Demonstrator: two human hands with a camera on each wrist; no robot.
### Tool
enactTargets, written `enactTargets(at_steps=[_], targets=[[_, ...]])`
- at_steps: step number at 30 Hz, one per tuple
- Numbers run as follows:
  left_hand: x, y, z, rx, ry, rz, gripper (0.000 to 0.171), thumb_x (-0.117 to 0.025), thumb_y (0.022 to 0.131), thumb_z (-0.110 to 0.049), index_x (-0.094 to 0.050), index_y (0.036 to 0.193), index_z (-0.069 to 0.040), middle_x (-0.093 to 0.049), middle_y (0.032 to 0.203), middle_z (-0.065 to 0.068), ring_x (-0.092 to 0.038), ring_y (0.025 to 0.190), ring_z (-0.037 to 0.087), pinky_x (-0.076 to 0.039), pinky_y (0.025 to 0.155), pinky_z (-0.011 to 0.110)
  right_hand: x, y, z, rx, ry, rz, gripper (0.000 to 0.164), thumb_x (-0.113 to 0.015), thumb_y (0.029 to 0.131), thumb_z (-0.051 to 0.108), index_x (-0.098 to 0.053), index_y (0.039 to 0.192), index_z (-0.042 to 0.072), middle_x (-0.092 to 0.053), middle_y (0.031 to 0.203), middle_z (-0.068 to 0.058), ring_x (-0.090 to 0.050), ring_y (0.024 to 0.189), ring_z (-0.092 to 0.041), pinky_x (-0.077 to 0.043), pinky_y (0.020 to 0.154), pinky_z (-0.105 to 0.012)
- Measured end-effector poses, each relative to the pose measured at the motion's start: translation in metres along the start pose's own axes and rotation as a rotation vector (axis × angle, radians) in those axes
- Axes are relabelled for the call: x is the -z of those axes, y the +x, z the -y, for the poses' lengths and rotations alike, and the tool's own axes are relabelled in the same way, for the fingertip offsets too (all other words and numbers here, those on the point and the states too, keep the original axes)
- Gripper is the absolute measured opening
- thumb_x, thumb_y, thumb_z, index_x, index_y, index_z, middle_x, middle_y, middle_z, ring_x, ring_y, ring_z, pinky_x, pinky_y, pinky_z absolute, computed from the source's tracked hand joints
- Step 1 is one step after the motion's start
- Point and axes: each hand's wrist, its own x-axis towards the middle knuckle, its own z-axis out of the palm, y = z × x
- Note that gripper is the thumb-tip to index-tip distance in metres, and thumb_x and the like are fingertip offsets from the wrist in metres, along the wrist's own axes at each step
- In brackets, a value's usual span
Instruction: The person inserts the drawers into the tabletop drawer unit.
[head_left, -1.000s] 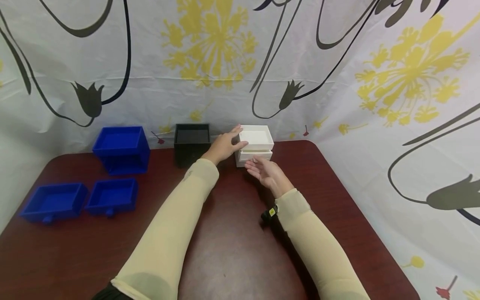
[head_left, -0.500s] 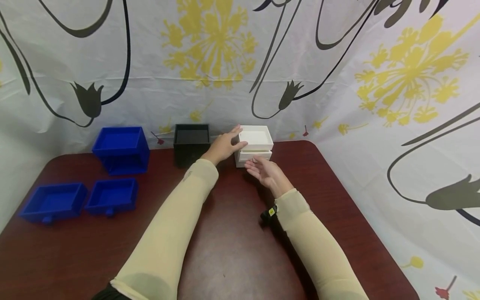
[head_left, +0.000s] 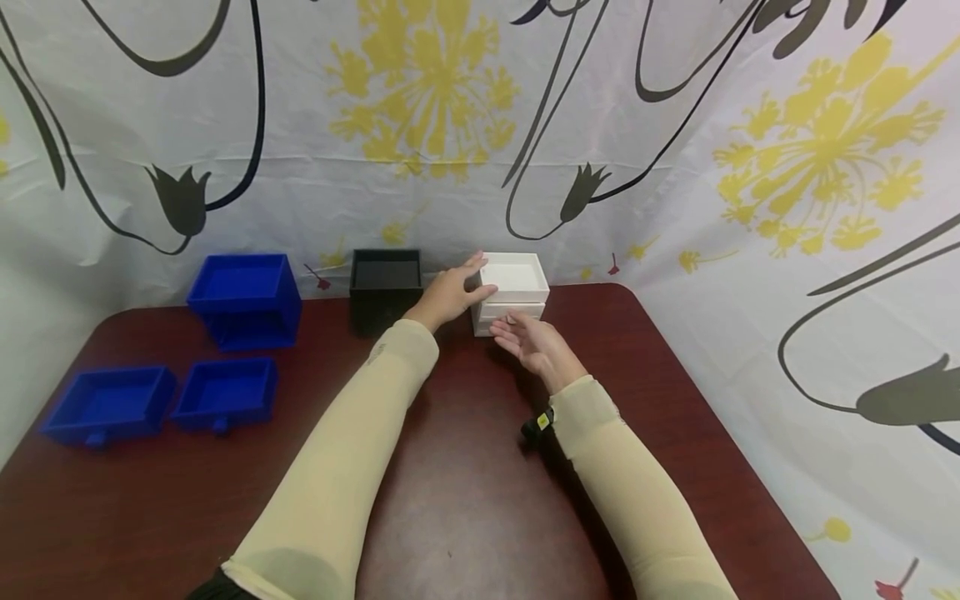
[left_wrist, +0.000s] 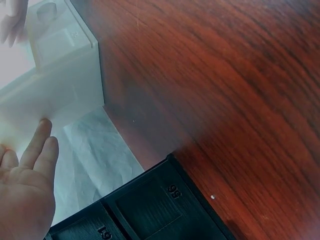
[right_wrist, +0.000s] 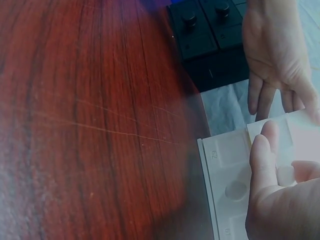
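Note:
A small white drawer cabinet (head_left: 514,279) with a recessed top stands at the back of the table. My left hand (head_left: 448,293) is spread along its left side, thumb near the top's front edge. In the left wrist view, straight fingertips rest at the cabinet's side wall (left_wrist: 65,95). My right hand (head_left: 538,350) is at the cabinet's front. The right wrist view shows the round knob (right_wrist: 285,175) of the upper drawer between my right thumb and fingers. Below it, the lower drawer (right_wrist: 232,200) sits in the cabinet, its own knob untouched.
Left of the white cabinet stands a black drawer cabinet (head_left: 386,287). Farther left is a blue cabinet (head_left: 246,287) with an open front; two blue drawers (head_left: 108,400) lie before it. A patterned cloth (head_left: 420,200) hangs behind the dark red table (head_left: 450,508).
The white upper drawer has slid in slightly, narrowing the gap beneath the cabinet's top. Both hands stay nearly in place.

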Motion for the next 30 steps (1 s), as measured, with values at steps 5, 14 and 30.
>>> enactTargets(at_steps=[5, 14, 30], targets=[[0.004, -0.002, -0.001, -0.004, 0.006, 0.004, 0.072, -0.056, 0.101, -0.055, -0.035, 0.160, -0.021, -0.020, 0.168, -0.005, -0.029, 0.151, 0.028, -0.022, 0.123, 0.046, -0.004, 0.002, 0.001, -0.003, -0.010, -0.003, 0.017, -0.056, 0.106, 0.018, -0.059, 0.107, 0.001, -0.071, 0.096, -0.013, -0.073, 0.083, -0.021, -0.060, 0.076, -0.029], [0.009, -0.006, 0.001, 0.005, 0.011, -0.001, 0.072, -0.056, 0.101, -0.056, -0.035, 0.160, -0.022, -0.020, 0.168, -0.007, -0.029, 0.150, 0.027, -0.024, 0.122, 0.044, -0.009, 0.003, 0.001, -0.007, -0.028, 0.011, 0.019, -0.057, 0.106, 0.020, -0.060, 0.107, 0.001, -0.070, 0.101, -0.012, -0.073, 0.087, -0.021, -0.059, 0.083, -0.030], [0.005, -0.006, -0.014, 0.057, -0.012, 0.070, 0.069, -0.049, 0.105, -0.052, -0.028, 0.163, -0.021, -0.010, 0.170, -0.004, -0.022, 0.153, 0.025, -0.019, 0.124, 0.044, 0.000, 0.002, 0.002, -0.019, -0.019, 0.010, 0.020, -0.058, 0.106, 0.022, -0.061, 0.111, 0.003, -0.072, 0.100, -0.011, -0.073, 0.090, -0.021, -0.054, 0.097, -0.034]])
